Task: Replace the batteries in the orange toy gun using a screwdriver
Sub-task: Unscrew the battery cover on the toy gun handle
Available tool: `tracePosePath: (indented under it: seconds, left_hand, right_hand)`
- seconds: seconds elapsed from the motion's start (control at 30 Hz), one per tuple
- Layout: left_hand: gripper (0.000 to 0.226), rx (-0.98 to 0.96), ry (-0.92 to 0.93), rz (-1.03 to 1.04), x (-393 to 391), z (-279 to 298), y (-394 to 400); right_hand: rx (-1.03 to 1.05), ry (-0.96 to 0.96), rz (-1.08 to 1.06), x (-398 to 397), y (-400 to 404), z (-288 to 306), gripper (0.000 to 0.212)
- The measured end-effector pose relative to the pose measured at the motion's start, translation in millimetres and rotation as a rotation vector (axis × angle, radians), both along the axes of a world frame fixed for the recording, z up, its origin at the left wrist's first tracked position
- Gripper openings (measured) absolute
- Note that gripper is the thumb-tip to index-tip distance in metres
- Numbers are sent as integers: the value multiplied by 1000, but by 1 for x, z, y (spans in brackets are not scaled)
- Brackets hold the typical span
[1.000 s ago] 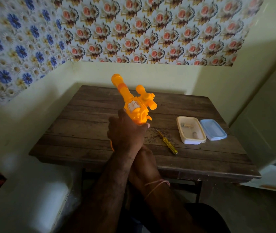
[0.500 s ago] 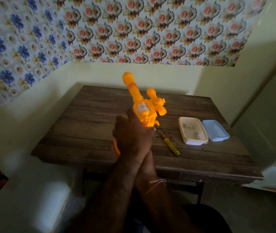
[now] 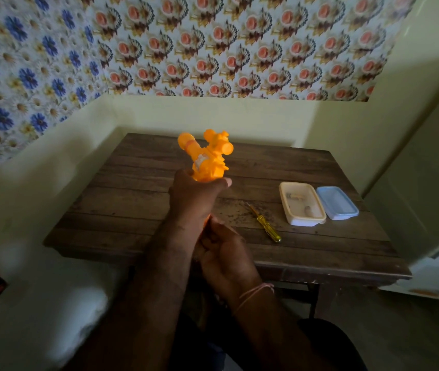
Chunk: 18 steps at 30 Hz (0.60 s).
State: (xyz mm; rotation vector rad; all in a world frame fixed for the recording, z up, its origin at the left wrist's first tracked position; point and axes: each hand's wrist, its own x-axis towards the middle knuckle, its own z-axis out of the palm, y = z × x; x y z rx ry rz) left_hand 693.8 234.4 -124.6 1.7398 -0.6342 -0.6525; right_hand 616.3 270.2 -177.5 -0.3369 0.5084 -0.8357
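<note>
Now your left hand point(image 3: 194, 199) has tipped the orange toy gun point(image 3: 207, 159) further away from you than it stood a moment ago — the barrel points more steeply toward the far wall and its round muzzle nearly faces the back of the table point(image 3: 138, 210). Your left fingers are wrapped round the gun's body, thumb stretched along its right side. Your right hand point(image 3: 226, 253) has come out from under the left wrist and now shows more plainly; its fingers curl up toward the grip's lower end, though whether they actually clasp it is hidden behind the left hand, so I cannot tell.

That tilt suggests you are turning the toy over to look for the battery cover and its screw. Nothing is opened yet, as far as can be seen.

The screwdriver point(image 3: 265, 223) lies untouched on the wood to your right — thin metal shaft, clear yellow handle, smooth and likely to roll. Just beyond it sits a cream plastic box point(image 3: 302, 204), open, with small pale items inside that are too blurred to name, and its pale blue lid point(image 3: 337, 203) touches it on the far side.

The gun is glossy moulded plastic, knobbly with round studs, so it should be light but slippery. The tabletop is dark, rough-grained planking.
</note>
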Motion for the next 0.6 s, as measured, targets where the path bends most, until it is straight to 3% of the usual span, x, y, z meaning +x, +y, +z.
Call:
tracePosePath:
  seconds: [0.6]
  left_hand:
    - [98, 59, -179, 10, 1, -3, -2]
  right_hand:
    - [-115, 187, -122, -1, 4, 5, 21]
